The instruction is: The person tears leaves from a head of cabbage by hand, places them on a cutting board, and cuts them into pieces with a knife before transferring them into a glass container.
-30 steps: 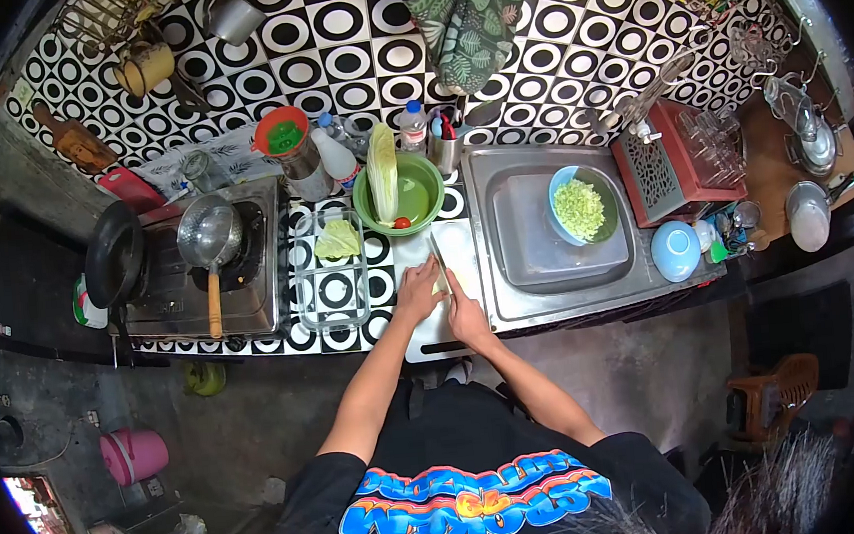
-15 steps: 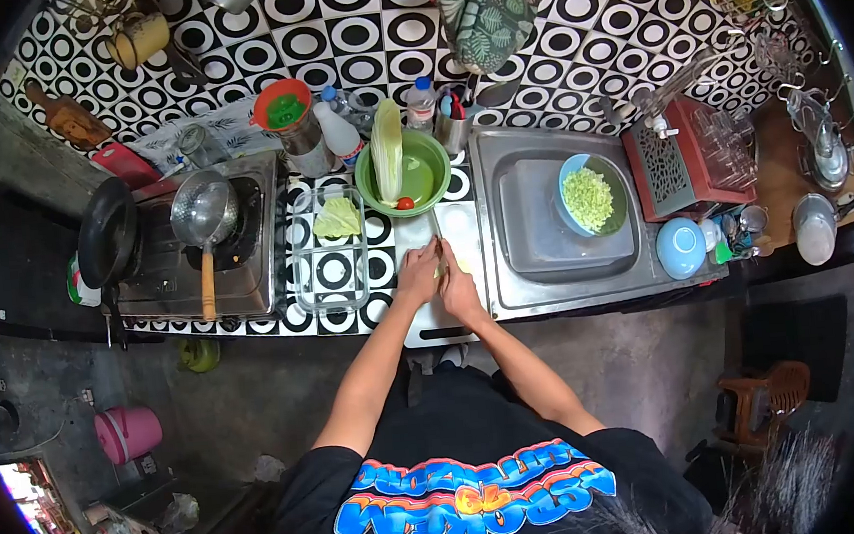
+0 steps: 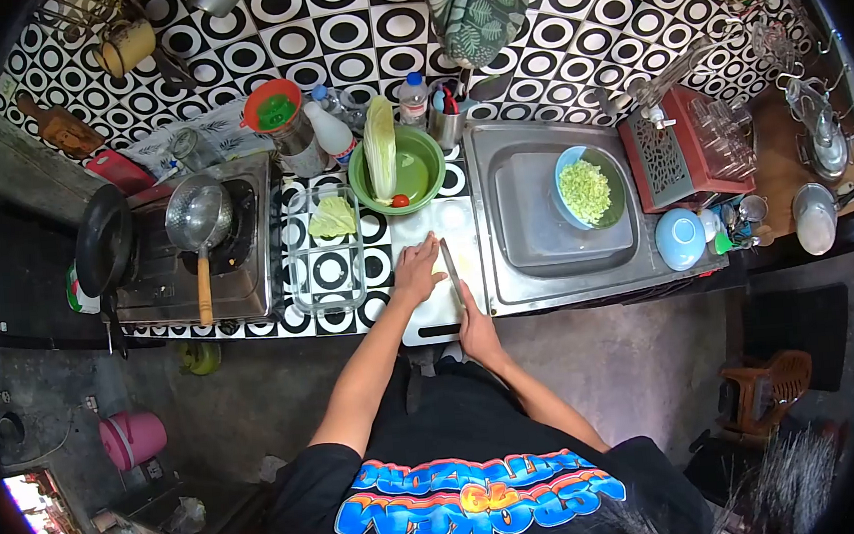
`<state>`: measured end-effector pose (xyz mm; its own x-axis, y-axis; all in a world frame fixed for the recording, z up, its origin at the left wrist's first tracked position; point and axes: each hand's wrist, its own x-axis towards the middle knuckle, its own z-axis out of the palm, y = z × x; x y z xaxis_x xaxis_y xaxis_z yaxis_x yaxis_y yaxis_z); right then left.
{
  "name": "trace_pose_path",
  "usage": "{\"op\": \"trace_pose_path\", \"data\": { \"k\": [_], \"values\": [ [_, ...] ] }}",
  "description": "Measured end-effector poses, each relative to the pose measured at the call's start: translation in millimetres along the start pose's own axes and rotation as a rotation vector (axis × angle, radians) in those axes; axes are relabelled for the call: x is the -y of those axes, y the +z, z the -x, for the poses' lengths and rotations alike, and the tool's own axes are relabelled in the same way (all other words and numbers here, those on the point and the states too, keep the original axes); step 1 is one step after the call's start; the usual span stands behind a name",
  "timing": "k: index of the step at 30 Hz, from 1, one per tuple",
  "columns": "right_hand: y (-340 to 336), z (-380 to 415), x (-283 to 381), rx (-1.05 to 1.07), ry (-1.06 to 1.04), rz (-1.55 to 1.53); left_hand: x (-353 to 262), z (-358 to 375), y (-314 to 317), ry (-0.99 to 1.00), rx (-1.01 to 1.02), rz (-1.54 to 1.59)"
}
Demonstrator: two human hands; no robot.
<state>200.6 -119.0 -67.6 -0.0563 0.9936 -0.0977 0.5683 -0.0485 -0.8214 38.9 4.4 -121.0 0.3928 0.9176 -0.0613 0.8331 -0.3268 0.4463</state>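
Observation:
My right hand grips a knife near the front of the white cutting board, with the blade pointing away from me. Just left of the blade, my left hand rests on the board, its fingers stretched forward and its thumb apart. Pale, small bits seem to lie by the blade, too faint to name. Beyond the board stands a green bowl with a napa cabbage leaning upright in it and a red tomato at its near side.
Left of the board, a glass dish holds a cabbage leaf. A stove carries a strainer ladle. In the sink, a blue bowl contains chopped greens. Bottles line the back wall.
My right hand has drawn back toward the board's front edge with the knife, away from my left hand. The left hand's fingers have spread out. The view has shifted slightly.

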Motion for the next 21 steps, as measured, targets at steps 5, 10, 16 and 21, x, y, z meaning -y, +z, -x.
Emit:
{"op": "trace_pose_path", "data": {
  "k": [5,10,16,21],
  "values": [
    [5,14,1,0.049,0.039,0.050,0,1,-3,0.003,0.008,0.021],
    [9,10,0,0.049,0.038,0.080,-4,-1,-9,-0.007,0.052,-0.005],
    [3,-5,9,0.068,0.055,0.079,0,-12,-15,-0.018,0.066,-0.042],
    [-6,-11,15,0.069,0.040,0.040,3,-12,-16,-0.007,0.054,-0.021]
  ]
}}
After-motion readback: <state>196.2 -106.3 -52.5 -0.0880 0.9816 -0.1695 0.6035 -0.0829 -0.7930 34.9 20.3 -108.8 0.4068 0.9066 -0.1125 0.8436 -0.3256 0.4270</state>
